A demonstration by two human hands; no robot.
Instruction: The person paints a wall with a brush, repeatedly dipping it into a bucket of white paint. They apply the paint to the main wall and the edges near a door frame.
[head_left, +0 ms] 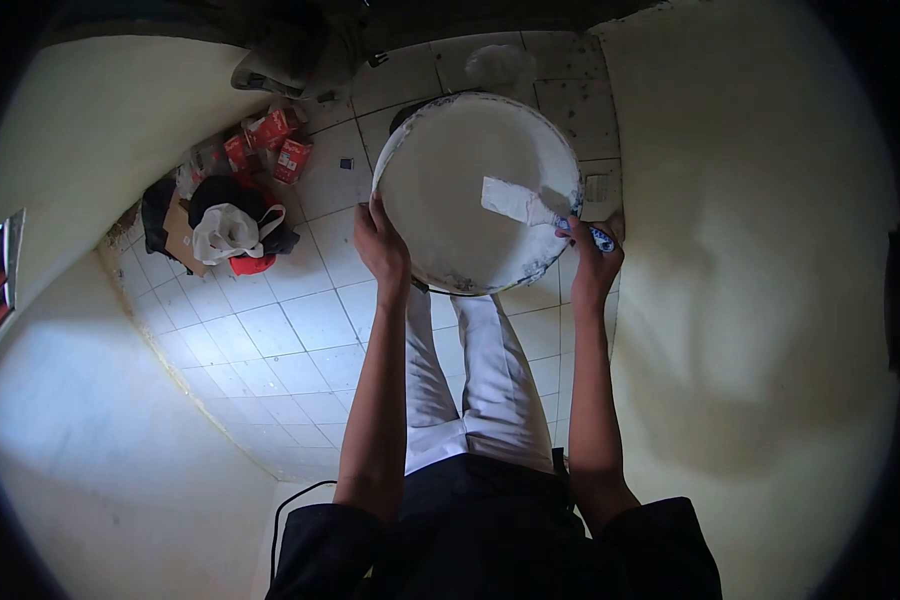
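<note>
A large round bucket [568, 150] of white paint [440, 190] is in front of me, its rim smeared with paint. At its left side my left hand [382, 245] grips the rim, thumb and fingers closed on the edge. On the right, my right hand [596, 262] is closed around the blue-and-white patterned handle of a paintbrush [518, 201]. The brush's broad head is coated white and points left over the paint. Part of the handle is hidden by my fingers at the bucket's right rim.
Bags [227, 232] and red boxes [292, 160] are piled on the tiled floor [310, 310] by the left wall. A pale wall [770, 250] stands close on my right. A dark cable [295, 492] curves at the lower left.
</note>
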